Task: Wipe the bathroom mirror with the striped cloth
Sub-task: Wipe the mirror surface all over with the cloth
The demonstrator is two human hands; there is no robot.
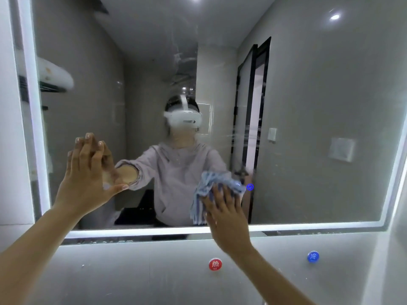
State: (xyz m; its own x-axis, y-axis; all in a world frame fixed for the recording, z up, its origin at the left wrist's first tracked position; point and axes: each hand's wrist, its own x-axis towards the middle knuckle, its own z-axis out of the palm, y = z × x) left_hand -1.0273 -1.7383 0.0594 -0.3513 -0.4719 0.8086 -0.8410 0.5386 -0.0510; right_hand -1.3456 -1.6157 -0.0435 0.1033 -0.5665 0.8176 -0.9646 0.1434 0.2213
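Right hand (226, 213) has fingers spread flat, pressing the striped cloth (210, 183) onto the mirror (308, 102) near its bottom edge; smeary glass lies above it. Left hand (86, 172) rests straight-fingered by the left edge.

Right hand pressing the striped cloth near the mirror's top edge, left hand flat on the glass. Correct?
Not quite. The head view shows the right hand pressing the striped cloth low on the mirror, near its bottom edge, not the top. The left hand is flat on the glass.

Red disc (215, 264), blue disc (313, 256) on wall
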